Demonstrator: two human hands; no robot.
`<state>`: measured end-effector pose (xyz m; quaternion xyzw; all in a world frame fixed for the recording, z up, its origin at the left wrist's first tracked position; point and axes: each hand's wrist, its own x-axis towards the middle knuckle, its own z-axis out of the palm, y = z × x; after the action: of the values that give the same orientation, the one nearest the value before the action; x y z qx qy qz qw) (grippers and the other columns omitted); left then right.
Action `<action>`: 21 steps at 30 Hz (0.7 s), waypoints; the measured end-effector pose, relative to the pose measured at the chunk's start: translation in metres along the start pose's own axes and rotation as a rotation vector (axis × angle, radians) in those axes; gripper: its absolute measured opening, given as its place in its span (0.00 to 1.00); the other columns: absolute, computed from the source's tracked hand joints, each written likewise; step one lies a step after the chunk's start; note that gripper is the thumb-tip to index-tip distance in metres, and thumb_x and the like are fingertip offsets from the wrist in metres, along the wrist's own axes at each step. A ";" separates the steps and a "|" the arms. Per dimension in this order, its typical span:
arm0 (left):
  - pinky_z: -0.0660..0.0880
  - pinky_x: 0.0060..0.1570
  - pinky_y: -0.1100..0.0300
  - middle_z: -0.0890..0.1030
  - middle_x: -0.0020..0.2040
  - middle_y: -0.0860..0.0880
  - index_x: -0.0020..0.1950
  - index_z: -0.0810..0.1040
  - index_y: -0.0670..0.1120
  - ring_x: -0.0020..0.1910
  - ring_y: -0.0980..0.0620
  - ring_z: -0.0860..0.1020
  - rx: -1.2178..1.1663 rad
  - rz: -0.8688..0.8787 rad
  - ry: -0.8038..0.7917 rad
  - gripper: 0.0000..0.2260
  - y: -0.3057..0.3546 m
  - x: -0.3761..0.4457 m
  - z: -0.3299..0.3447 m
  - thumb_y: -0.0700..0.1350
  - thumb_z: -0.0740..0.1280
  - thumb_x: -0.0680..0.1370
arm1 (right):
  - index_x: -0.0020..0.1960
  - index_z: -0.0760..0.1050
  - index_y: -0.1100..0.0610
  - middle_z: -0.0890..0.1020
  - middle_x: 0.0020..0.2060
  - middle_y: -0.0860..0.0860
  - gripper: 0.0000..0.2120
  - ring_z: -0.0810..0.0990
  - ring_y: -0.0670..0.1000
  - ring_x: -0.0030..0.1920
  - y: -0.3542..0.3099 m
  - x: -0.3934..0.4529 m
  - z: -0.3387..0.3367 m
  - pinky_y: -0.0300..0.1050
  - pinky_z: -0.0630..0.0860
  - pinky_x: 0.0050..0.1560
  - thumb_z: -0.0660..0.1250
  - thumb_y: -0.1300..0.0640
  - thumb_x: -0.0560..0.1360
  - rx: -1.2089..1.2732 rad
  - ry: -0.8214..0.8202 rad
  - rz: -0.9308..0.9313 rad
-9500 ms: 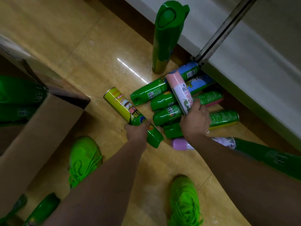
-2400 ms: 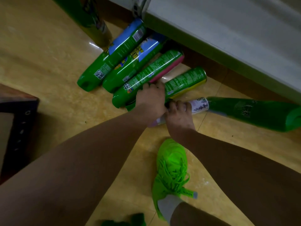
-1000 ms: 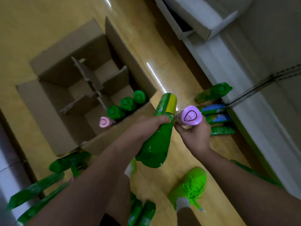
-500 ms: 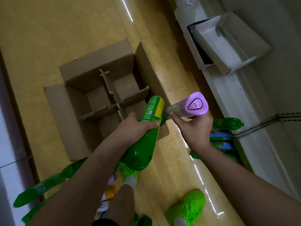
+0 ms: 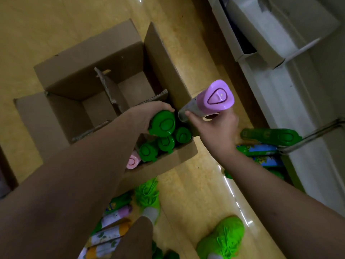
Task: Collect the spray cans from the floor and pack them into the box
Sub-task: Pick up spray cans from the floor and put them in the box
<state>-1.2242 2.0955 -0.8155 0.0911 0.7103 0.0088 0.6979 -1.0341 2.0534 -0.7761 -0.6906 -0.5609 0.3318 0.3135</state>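
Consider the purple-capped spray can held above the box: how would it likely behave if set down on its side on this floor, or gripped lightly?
The purple-capped spray can is a smooth cylinder, so on its side it would probably roll on the glossy floor. It looks rigid. The right hand holds it tilted, low on the body; its slick surface could slip in a light grip.

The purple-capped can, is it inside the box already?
No, the right hand holds the purple-capped can above the box edge.
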 end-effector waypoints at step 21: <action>0.78 0.28 0.58 0.80 0.56 0.42 0.62 0.77 0.46 0.45 0.45 0.81 -0.068 -0.079 0.043 0.18 -0.006 0.118 0.028 0.57 0.63 0.79 | 0.57 0.77 0.57 0.76 0.47 0.40 0.24 0.77 0.42 0.47 0.000 0.037 0.021 0.45 0.79 0.48 0.77 0.47 0.67 0.024 0.106 -0.149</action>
<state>-1.1985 2.1028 -0.9342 0.0392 0.7274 0.0072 0.6851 -1.0457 2.0907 -0.7919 -0.6597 -0.5893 0.2772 0.3750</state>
